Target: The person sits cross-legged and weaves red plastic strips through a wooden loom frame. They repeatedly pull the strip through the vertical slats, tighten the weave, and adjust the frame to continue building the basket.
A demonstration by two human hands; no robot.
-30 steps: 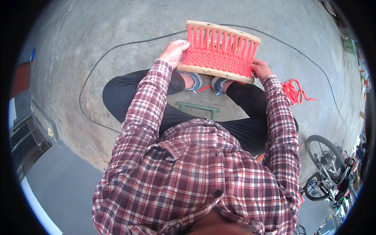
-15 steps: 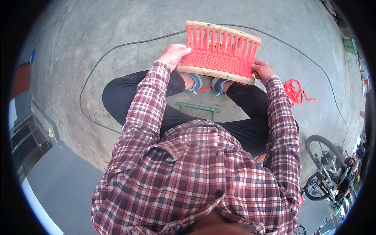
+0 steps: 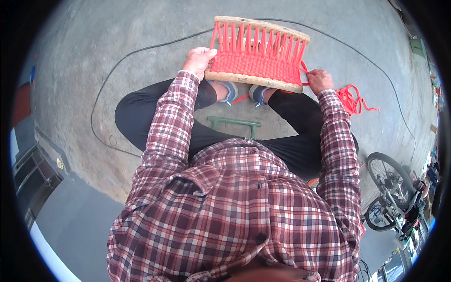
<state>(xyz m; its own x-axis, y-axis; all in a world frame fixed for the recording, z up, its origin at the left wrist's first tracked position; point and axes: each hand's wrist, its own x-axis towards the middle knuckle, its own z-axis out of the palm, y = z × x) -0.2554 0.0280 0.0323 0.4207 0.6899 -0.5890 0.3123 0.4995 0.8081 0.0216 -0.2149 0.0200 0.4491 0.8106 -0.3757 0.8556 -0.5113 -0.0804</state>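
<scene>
A wooden frame (image 3: 253, 80) carries red cord (image 3: 249, 63), woven densely along its near half, with straight parallel strands across the far half. My left hand (image 3: 200, 61) grips the frame and weave at the left end, thumb on top. My right hand (image 3: 319, 80) is closed on a red strand just beyond the right end, where a loop sticks out from the weave. My shoes (image 3: 224, 91) are beneath the frame. A loose pile of red cord (image 3: 352, 101) lies on the floor beside my right wrist.
I sit cross-legged on a concrete floor (image 3: 117, 33). A green metal bar (image 3: 235, 121) is between my legs. A dark cable (image 3: 102, 89) curves around me. A bicycle (image 3: 392, 185) is at the lower right, a green bin (image 3: 418, 46) at the far right.
The frame and my left hand appear slightly higher and further left. My right hand has come off the frame's end, and a red strand now stretches out from it to my fingers.
</scene>
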